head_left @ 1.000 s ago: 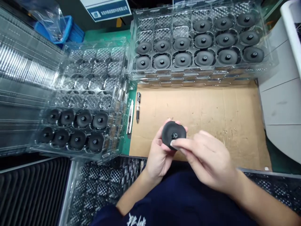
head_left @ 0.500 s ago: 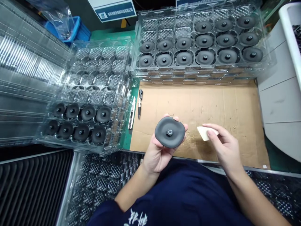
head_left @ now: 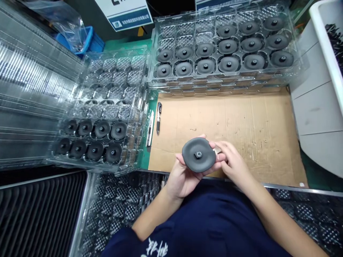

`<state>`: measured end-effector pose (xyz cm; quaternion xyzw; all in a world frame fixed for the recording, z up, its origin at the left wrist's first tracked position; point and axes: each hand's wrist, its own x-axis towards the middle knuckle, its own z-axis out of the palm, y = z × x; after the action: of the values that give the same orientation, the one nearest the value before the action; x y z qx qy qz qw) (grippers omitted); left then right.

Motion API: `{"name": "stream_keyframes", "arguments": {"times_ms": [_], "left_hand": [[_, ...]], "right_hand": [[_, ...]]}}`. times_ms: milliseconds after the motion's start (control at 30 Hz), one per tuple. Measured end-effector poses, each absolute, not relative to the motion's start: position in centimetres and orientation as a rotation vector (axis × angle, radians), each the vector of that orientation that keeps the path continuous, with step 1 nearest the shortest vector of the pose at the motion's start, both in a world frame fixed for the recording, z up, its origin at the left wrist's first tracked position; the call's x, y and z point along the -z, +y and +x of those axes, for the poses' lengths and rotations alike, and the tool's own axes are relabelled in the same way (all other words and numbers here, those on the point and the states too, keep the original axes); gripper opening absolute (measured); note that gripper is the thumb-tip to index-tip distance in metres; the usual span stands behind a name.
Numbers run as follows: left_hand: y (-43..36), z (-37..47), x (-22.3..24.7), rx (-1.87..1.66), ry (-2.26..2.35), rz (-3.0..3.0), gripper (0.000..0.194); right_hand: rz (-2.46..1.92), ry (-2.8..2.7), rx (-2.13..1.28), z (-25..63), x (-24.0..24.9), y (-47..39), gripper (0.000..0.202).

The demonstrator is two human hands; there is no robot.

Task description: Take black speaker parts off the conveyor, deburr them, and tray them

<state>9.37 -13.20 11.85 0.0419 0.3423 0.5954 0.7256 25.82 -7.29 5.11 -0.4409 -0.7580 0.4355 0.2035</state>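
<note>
A round black disc [head_left: 191, 150] with a small raised hub at its centre rests in my left hand [head_left: 182, 180]. The fingers support it from beneath and around its edge, with the hub side facing up. My right hand [head_left: 234, 162] is at the disc's right edge, pinching a small off-white wedge-shaped pad [head_left: 216, 150]. Most of the pad is hidden by the fingers and the disc. Both hands are over the front part of a cardboard sheet [head_left: 227, 114].
Clear plastic trays hold similar black discs, one stack at the back [head_left: 184, 80], another at left [head_left: 136, 125]. A pen [head_left: 158, 119] and a white cutter knife [head_left: 150, 128] lie at the cardboard's left. A white bin [head_left: 325, 46] stands right, a blue basket [head_left: 92, 41] back left.
My right hand has moved left with the pad, from apart to the disc's right edge. My left hand has shifted the disc slightly right and tilted it.
</note>
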Motion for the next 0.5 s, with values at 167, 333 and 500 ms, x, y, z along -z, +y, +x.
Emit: {"name": "stream_keyframes", "arguments": {"times_ms": [167,333,500], "left_hand": [[-12.7,9.3,-12.0,-1.37,0.854,0.432,0.069],[-12.7,9.3,-12.0,-1.408,1.293,1.04,0.103],[-12.9,9.4,-12.0,-1.335,1.438,1.386,0.093]], "right_hand": [[-1.277,-2.062,-1.129,26.8,-5.8,-7.0,0.034],[-1.228,-2.116,-1.041,27.5,-6.2,-6.9,0.03],[-1.231,-2.088,-0.885,27.6,-8.9,-7.1,0.03]]}}
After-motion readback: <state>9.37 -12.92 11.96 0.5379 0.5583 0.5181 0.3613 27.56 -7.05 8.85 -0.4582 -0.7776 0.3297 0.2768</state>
